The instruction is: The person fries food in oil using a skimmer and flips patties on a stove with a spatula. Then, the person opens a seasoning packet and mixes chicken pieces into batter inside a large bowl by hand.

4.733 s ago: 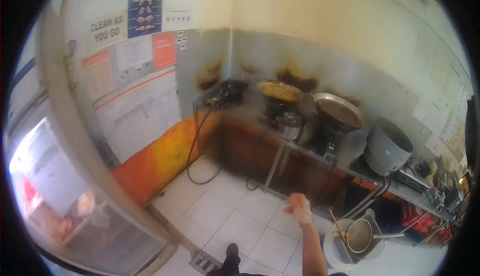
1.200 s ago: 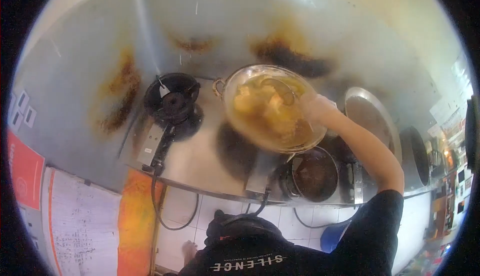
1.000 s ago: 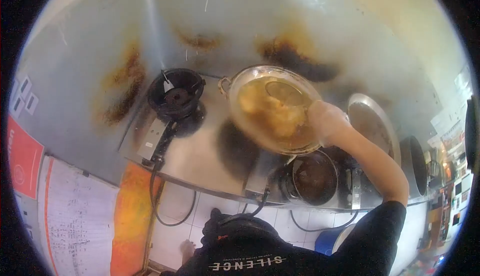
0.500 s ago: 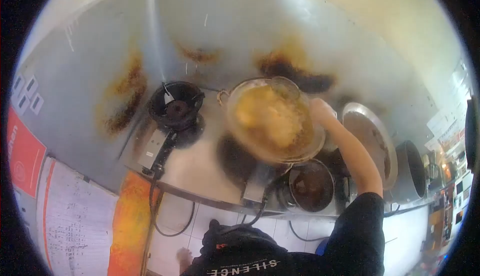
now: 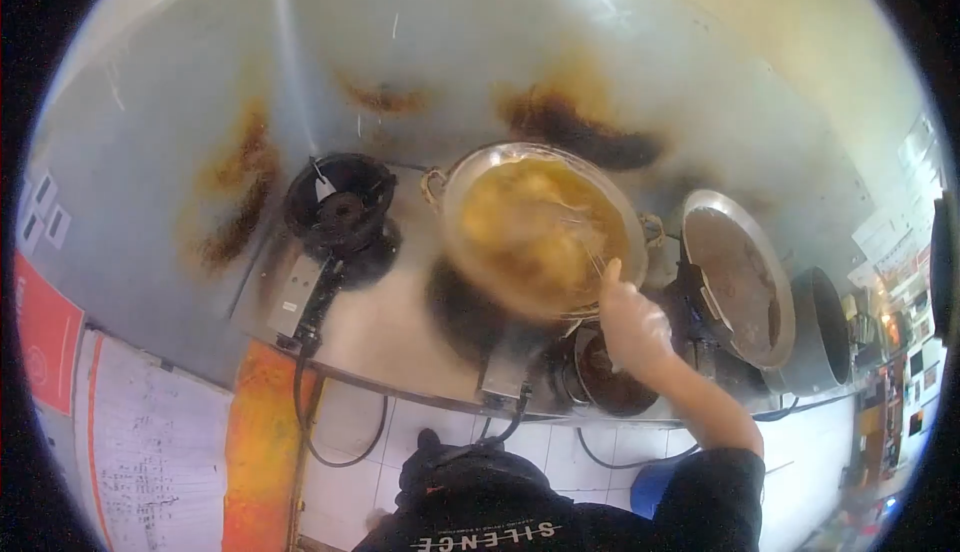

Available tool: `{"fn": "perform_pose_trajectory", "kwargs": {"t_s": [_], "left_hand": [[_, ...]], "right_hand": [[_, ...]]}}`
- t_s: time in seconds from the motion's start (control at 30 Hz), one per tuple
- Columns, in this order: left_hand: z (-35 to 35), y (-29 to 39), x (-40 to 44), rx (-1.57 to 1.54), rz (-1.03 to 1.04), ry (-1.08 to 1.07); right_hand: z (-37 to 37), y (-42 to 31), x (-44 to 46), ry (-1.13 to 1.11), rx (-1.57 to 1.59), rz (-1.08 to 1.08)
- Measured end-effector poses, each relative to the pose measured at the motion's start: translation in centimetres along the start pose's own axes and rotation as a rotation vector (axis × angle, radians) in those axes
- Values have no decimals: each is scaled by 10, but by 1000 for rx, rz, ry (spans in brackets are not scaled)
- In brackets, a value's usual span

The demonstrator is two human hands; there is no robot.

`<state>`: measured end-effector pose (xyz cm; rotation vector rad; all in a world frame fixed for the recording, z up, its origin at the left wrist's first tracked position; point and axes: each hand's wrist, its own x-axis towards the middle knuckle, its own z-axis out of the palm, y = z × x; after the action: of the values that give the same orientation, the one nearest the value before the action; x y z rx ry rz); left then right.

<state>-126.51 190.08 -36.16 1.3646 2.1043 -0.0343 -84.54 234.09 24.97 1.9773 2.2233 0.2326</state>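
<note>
A wide metal wok with ring handles sits on the stove, holding yellow-brown oil and blurred pale food. Over its lower right rim, my right hand is closed round the handle of a strainer, whose head is blurred and partly in the oil. Below the wok, a smaller pot of dark liquid is partly covered by that hand. Of my left hand, only a faint sliver may show at the left edge of my dark shirt; its fingers are hidden.
To the left stands a black burner with a light utensil on it. On the right are a large pan of brown liquid and a deep grey pot. Hoses hang below the counter edge, and a blue bucket stands on the floor.
My right hand has moved from the wok's right side down to its lower right rim. The strainer has swept from the far side toward me. My left hand has mostly dropped out of sight.
</note>
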Motion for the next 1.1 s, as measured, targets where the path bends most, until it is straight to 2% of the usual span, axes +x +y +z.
{"fn": "perform_pose_trajectory", "kwargs": {"t_s": [0.03,0.2,0.27,0.3,0.33,0.37,0.4,0.47,0.53,0.6,0.63,0.7,0.73,0.8,0.83,0.9,0.97,1.03,1.07,1.1], "left_hand": [[0,-1,0,1,9,6],[-21,-7,18,-53,103,77],[-40,-3,28,-203,91,98],[-47,1,31,-384,32,91],[-60,15,31,-847,-251,69],[-71,28,32,-1315,-549,193],[-75,28,37,-1311,-546,192],[-65,13,56,-1238,-662,49],[-67,18,49,-1218,-593,40],[-64,19,46,-1211,-526,41],[-57,16,41,-1344,-579,33],[-52,16,33,-1489,-636,31],[-54,16,21,-1158,-507,8],[-63,15,-13,-488,-249,-38],[-51,7,-20,-269,-169,-28],[-12,-10,-27,-102,-107,-14],[3,-15,-34,-60,-109,-13],[8,-14,-32,-23,-86,-14],[10,-14,-30,-11,-72,-7],[9,-14,-28,-1,-59,-2]], "right_hand": [[-12,-5,-12,-60,-39,14],[-26,24,-27,-88,-39,44],[-37,37,-22,15,14,44],[-52,33,-14,-42,32,124],[-52,37,-4,-44,32,127],[-47,43,8,-31,36,167],[-40,50,22,-16,40,208],[-15,68,61,17,91,247],[-2,81,91,57,140,279],[2,85,116,-33,88,178],[17,95,130,-26,87,169],[50,125,160,-28,3,-81],[54,133,170,-26,0,-93],[60,144,185,-301,-439,-456],[47,137,188,-451,-433,-541],[58,138,196,-427,-351,-569],[73,137,191,-420,-257,-580],[81,126,180,-246,17,-498],[80,126,173,-246,16,-493],[76,122,166,-365,370,-217]]}}
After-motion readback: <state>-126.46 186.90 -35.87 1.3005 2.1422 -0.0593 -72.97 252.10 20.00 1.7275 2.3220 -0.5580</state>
